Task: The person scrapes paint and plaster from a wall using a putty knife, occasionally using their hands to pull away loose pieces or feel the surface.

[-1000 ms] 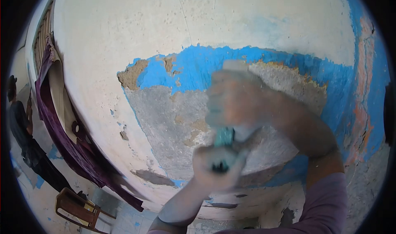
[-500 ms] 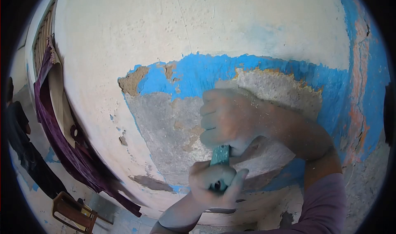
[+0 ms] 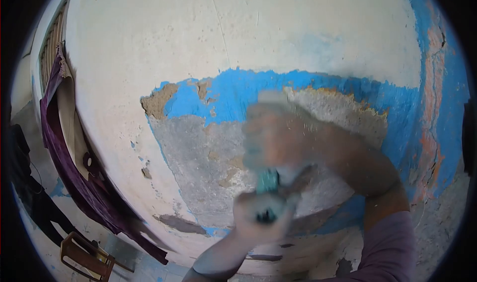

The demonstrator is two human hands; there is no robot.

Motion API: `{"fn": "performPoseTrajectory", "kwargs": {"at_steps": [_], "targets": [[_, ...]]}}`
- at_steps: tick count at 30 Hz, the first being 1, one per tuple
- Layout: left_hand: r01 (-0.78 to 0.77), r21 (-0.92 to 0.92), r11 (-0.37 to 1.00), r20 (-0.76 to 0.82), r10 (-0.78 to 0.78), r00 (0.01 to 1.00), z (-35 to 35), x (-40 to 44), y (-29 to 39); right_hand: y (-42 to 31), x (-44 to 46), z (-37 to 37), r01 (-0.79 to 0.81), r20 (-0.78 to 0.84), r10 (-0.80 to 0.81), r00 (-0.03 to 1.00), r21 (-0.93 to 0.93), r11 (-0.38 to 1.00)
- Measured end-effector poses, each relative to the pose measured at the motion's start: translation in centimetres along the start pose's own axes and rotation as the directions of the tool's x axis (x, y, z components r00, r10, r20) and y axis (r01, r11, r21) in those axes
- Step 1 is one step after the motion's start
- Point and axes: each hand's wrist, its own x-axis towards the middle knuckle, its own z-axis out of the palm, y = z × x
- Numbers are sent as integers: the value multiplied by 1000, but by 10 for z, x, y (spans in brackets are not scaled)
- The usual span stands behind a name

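Note:
Blurred by motion, my right hand (image 3: 278,135) is wrapped round the upper part of a scraper with a green handle (image 3: 268,180). A pale flat blade (image 3: 272,97) sticks out above that fist, at the border of blue paint and bare plaster. Below it, my left hand (image 3: 262,215) grips the lower end of the same handle, with the butt showing between thumb and fingers. Both hands are in front of the wall's grey scraped patch (image 3: 191,152). Blue paint (image 3: 233,90) runs along the top of this patch, with a ragged upper edge.
A purple curtain (image 3: 74,172) hangs at the left beside a barred window (image 3: 53,43). Beyond it stands a person in dark clothing (image 3: 35,192). A wooden chair (image 3: 87,257) is at the lower left. Cracked, peeling paint (image 3: 433,108) covers the wall on the right.
Both hands and the scraper have shifted slightly and are more blurred. More of the pale blade shows above my right hand. The person at the left has changed posture.

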Motion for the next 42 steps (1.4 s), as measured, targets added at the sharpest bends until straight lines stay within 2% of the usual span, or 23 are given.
{"fn": "performPoseTrajectory", "kwargs": {"at_steps": [1, 2, 3, 7, 9, 10, 12, 14, 15, 16, 18, 19, 20, 22, 24, 26, 28, 30, 33, 35, 38, 40, 42], "targets": [[60, -3, 998, -29, -60, 998, 1, 1, -5, -5, 0, -2, -9, -4, 9, 1000, 13, 1000], [111, -7, 994, -53, -111, 992, 1, 2, -7, -10, 0, -9, -48, 92, 49, 995, -11, 999], [41, 33, 999, 25, -42, 999, -5, 1, 6, -12, 1, -16, -82, 190, 90, 978, -50, 995], [-9, 21, 1000, 18, 8, 1000, 2, 0, 6, -8, -5, -9, -82, 152, 75, 985, 37, 996], [60, 39, 997, 12, -61, 998, 2, -3, -1, -4, -5, -9, -68, 214, 97, 972, -139, 988], [81, 47, 996, 8, -82, 997, 0, 0, -3, -9, -6, -11, -77, 221, 108, 969, -146, 986], [0, -30, 1000, 28, 1, 1000, 0, 1, 6, -21, -2, -13, -108, 175, 96, 980, 63, 992], [21, 44, 999, -71, -18, 997, 11, 5, -2, -1, -6, -9, -70, 163, 67, 984, 16, 997], [131, -29, 991, -113, -133, 985, 12, 9, -12, 5, -6, -7, -36, 141, 42, 989, -43, 998], [134, -26, 991, -112, -136, 984, 9, 3, -7, -3, -7, -5, -38, 137, 43, 990, -41, 998], [12, 6, 1000, -16, -12, 1000, 1, -2, 13, -17, -6, -6, -85, 36, 83, 996, 85, 993], [1, -104, 995, 10, 0, 1000, 1, -3, 13, -11, -7, -8, -81, 40, 78, 996, 81, 993], [2, -105, 994, 3, -2, 1000, 6, 0, 5, -1, -9, -8, -54, 53, 51, 997, 41, 998], [115, 2, 993, -163, -113, 980, 19, 7, -17, 0, -9, -6, -29, 58, 28, 998, 22, 999], [114, -4, 994, -149, -113, 982, 12, 7, -3, -3, -7, -12, -56, 66, 57, 996, -8, 998], [25, -89, 996, 13, -24, 1000, 4, 4, 19, -4, -9, -11, -28, 22, 27, 999, 66, 997], [8, -42, 999, -42, -10, 999, 16, 5, 15, -7, -10, -10, 6, -25, -2, 1000, 159, 987], [64, -79, 995, -63, -69, 996, 18, 2, 2, -9, -10, -14, -51, 108, 55, 993, -39, 998], [32, -45, 998, -24, -34, 999, 11, 0, 14, -22, -6, -17, -118, 95, 111, 989, 74, 990], [-24, -47, 999, -1, 24, 1000, 11, 4, 10, -3, -7, -17, -70, 98, 69, 993, 8, 998], [75, -53, 996, -79, -79, 994, 14, 4, 1, -13, -5, -18, -79, 101, 79, 992, -5, 997], [0, -53, 999, 2, 0, 1000, 9, 5, 21, -11, -5, -23, -115, 109, 113, 988, 9, 993], [-41, 45, 998, -67, 44, 997, 18, 7, 7, -1, -8, -18, -53, 141, 56, 988, -23, 998]]}}
